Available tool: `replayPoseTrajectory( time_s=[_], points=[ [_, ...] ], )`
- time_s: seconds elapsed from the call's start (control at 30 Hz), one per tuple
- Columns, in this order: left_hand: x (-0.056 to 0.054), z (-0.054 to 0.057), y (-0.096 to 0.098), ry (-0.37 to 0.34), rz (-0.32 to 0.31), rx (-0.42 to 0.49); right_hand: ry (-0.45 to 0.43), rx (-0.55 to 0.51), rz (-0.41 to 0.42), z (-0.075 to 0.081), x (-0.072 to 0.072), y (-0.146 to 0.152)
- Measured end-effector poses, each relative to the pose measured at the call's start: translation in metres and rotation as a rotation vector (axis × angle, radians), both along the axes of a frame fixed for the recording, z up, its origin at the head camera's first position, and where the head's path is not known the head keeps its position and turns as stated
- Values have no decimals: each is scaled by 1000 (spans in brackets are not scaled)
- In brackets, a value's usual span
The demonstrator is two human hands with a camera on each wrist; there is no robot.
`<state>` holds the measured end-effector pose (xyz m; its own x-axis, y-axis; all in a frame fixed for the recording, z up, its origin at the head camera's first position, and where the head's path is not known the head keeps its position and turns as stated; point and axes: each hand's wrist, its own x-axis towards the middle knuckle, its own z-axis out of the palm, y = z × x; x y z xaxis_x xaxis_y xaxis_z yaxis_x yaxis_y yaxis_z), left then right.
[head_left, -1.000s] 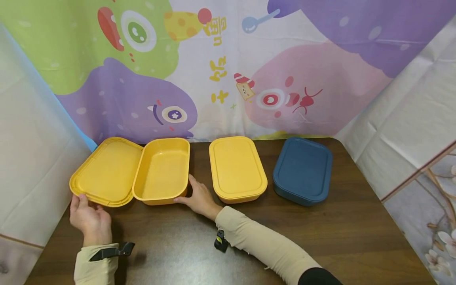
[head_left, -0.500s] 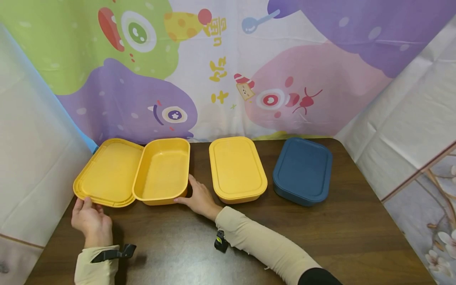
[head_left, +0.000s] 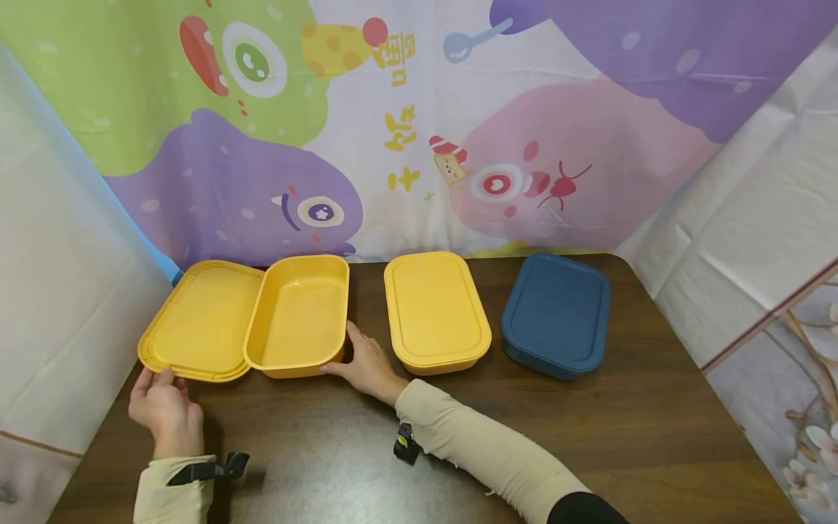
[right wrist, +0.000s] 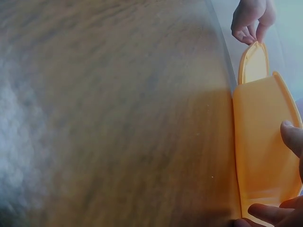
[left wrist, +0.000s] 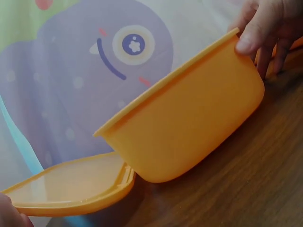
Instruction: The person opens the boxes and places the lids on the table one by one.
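Observation:
A yellow lid (head_left: 203, 320) lies with its grooved inner side up, left of an empty yellow lunch box (head_left: 293, 372). My left hand (head_left: 166, 411) pinches the lid's near left corner between thumb and fingers. In the right wrist view, the lid (right wrist: 255, 64) slants up toward that hand from the box's side. At the box's near right corner, my right hand (head_left: 369, 367) grips it, thumb on the front wall and fingers along the right side. The left wrist view shows the box wall (left wrist: 189, 113) beside the lid's inner edge (left wrist: 125, 182).
A lidded yellow box (head_left: 437, 313) stands just right of my right hand, and a lidded blue box (head_left: 556, 313) farther right. Behind them hangs a cartoon-printed curtain (head_left: 406, 218) along the back edge of the dark wooden table (head_left: 314, 451).
The lid's outer left edge has come down and slightly inward, with my left hand following it a little toward me. My right hand and the open box have stayed put.

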<state>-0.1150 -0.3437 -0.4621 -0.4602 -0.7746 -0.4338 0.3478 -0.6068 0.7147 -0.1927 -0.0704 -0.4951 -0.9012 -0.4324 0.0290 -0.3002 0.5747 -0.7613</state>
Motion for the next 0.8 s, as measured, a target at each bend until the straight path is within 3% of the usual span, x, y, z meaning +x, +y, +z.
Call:
replayPoseTrajectory(
  time_s=[0.5, 0.8],
  points=[
    [4, -7, -6, -106, -56, -39, 0, 0, 9, 0, 1, 0],
    [5, -10, -8, -274, -136, -155, -10, 10, 4, 0, 0, 0]
  ],
)
